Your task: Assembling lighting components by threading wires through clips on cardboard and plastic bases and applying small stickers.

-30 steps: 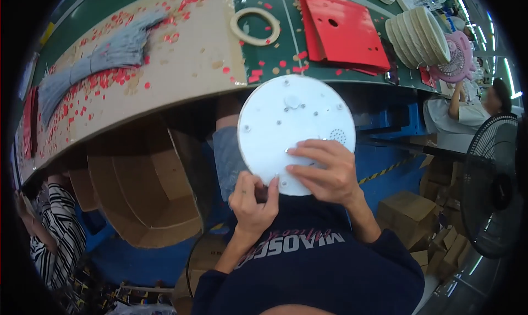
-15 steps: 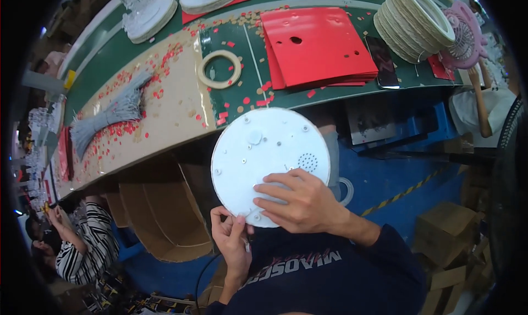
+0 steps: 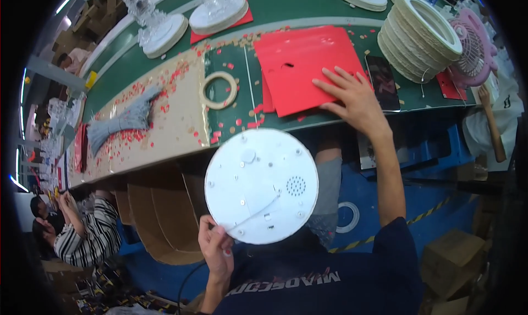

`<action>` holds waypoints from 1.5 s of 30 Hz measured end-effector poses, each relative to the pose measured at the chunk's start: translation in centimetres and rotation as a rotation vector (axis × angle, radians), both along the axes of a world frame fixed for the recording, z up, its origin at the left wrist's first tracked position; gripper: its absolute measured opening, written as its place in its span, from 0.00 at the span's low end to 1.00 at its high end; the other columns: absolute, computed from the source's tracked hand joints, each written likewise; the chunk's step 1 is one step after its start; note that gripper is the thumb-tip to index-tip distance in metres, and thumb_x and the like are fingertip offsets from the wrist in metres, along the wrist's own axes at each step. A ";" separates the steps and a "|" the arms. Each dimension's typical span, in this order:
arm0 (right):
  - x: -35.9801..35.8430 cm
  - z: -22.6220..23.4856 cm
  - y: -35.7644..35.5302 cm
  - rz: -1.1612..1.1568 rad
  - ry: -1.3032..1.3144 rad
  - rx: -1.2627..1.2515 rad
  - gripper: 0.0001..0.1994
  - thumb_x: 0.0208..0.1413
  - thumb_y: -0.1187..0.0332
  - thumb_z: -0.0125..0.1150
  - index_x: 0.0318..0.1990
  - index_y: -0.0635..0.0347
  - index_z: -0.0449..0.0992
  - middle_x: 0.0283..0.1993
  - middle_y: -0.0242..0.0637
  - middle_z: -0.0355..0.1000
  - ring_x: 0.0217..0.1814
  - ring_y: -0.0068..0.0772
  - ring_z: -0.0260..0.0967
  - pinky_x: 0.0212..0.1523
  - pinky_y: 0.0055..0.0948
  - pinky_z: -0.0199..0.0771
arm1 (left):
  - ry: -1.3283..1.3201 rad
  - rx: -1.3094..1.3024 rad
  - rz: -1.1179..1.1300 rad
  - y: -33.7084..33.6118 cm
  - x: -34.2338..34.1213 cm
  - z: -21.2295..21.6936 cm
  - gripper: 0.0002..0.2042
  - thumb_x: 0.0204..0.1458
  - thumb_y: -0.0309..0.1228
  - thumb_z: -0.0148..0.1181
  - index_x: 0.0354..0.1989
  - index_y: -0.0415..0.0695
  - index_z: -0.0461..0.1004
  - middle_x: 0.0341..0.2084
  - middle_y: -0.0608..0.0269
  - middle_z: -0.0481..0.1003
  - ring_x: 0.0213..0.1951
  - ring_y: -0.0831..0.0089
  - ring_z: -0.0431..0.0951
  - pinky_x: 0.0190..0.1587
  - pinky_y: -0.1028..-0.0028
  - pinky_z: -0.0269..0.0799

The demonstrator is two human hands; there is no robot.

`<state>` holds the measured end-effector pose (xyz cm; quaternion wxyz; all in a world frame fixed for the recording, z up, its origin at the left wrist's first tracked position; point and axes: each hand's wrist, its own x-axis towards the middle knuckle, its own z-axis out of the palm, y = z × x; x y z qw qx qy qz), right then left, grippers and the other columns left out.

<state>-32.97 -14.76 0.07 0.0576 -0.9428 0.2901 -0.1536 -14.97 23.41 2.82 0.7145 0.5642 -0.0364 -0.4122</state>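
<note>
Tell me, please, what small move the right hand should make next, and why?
Probably pinch the top red sheet and lift it off the stack. The right hand lies flat on the sheets with fingers spread, gripping nothing, while the left hand holds the white round disc by its lower edge, back facing up, below the table.

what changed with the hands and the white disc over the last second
The right hand let go of the white disc and reached forward to the table; it now lies flat on the red sheets. The left hand kept its hold on the disc's lower edge, so the disc is now held by that hand alone, still over the lap. The tape ring and grey bundle stayed put on the table.
</note>
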 end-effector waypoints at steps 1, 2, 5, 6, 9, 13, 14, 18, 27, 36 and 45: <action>0.2 0.8 -0.7 0.017 0.015 0.020 0.29 0.60 0.49 0.64 0.68 0.37 0.72 0.74 0.39 0.65 0.77 0.47 0.57 0.75 0.55 0.53 | -0.049 -0.002 -0.018 -0.2 -0.1 -0.1 0.12 0.58 0.21 0.57 0.43 0.46 0.60 0.23 0.72 0.67 0.19 0.89 0.58 0.21 0.87 0.52; 0.3 1.0 -1.3 0.026 0.028 0.044 0.27 0.60 0.50 0.63 0.68 0.37 0.73 0.72 0.40 0.66 0.76 0.49 0.60 0.75 0.53 0.56 | -0.099 0.002 -0.045 -0.4 0.0 -0.1 0.12 0.58 0.21 0.57 0.43 0.46 0.60 0.23 0.72 0.66 0.19 0.89 0.58 0.21 0.87 0.52; 0.2 2.7 -1.5 0.118 -0.113 -0.163 0.21 0.63 0.66 0.62 0.63 0.45 0.77 0.64 0.41 0.75 0.67 0.47 0.70 0.68 0.42 0.69 | -0.035 -0.029 -0.075 -0.8 0.0 -0.1 0.13 0.60 0.21 0.59 0.45 0.45 0.59 0.20 0.73 0.67 0.20 0.88 0.58 0.24 0.83 0.49; 0.5 4.6 -1.3 0.136 -0.199 -0.176 0.20 0.63 0.69 0.61 0.62 0.48 0.78 0.61 0.41 0.77 0.64 0.47 0.73 0.65 0.41 0.72 | -0.041 -0.050 -0.084 -0.8 -0.1 -0.1 0.13 0.60 0.21 0.59 0.45 0.45 0.60 0.20 0.73 0.67 0.20 0.88 0.58 0.25 0.83 0.49; -1.3 10.0 1.9 -0.009 -0.411 -0.612 0.16 0.63 0.72 0.61 0.57 0.54 0.81 0.50 0.39 0.82 0.54 0.43 0.79 0.55 0.35 0.78 | -0.042 -0.073 -0.133 -1.0 0.0 -1.0 0.14 0.60 0.19 0.59 0.46 0.44 0.59 0.19 0.73 0.67 0.22 0.88 0.58 0.26 0.82 0.50; -6.3 12.0 4.4 -0.242 -0.810 -0.688 0.17 0.65 0.77 0.55 0.60 0.67 0.77 0.55 0.44 0.79 0.56 0.37 0.78 0.58 0.33 0.77 | -0.109 -0.125 -0.174 -0.1 -0.1 -1.3 0.15 0.60 0.17 0.57 0.48 0.42 0.58 0.19 0.74 0.65 0.23 0.90 0.59 0.29 0.83 0.51; -6.3 12.8 6.4 -0.345 -1.121 -0.394 0.17 0.67 0.76 0.52 0.61 0.68 0.75 0.58 0.45 0.77 0.57 0.36 0.77 0.59 0.32 0.77 | -0.087 -0.144 -0.192 0.1 0.0 -1.7 0.15 0.60 0.17 0.57 0.48 0.42 0.58 0.19 0.74 0.65 0.23 0.90 0.59 0.29 0.83 0.51; -8.7 10.1 11.2 -0.586 -1.031 -0.038 0.19 0.72 0.71 0.46 0.64 0.72 0.71 0.64 0.49 0.72 0.61 0.36 0.74 0.64 0.31 0.74 | -0.136 -0.200 -0.261 0.7 0.3 -2.4 0.16 0.60 0.17 0.56 0.49 0.42 0.57 0.18 0.75 0.62 0.24 0.90 0.58 0.29 0.84 0.51; -1.4 2.6 17.9 -0.468 -0.699 1.096 0.09 0.66 0.64 0.61 0.41 0.61 0.75 0.33 0.27 0.73 0.34 0.13 0.67 0.37 0.17 0.66 | -0.175 -0.222 -0.276 3.0 2.0 -5.5 0.14 0.64 0.35 0.47 0.50 0.40 0.56 0.24 0.70 0.68 0.24 0.86 0.61 0.29 0.85 0.51; 0.7 2.0 18.3 -0.477 -0.549 0.993 0.28 0.60 0.64 0.69 0.65 0.66 0.69 0.40 0.34 0.72 0.38 0.20 0.76 0.39 0.21 0.74 | -0.168 -0.110 -0.128 2.0 1.4 -3.4 0.19 0.60 0.26 0.53 0.56 0.41 0.54 0.41 0.50 0.77 0.41 0.72 0.79 0.50 0.73 0.72; 2.0 2.7 16.8 -0.373 -0.397 0.898 0.32 0.57 0.66 0.69 0.70 0.59 0.69 0.47 0.37 0.76 0.36 0.18 0.72 0.43 0.25 0.74 | -0.061 -0.147 -0.189 2.2 2.1 -2.5 0.43 0.54 0.20 0.53 0.77 0.35 0.36 0.57 0.37 0.74 0.57 0.62 0.79 0.59 0.70 0.71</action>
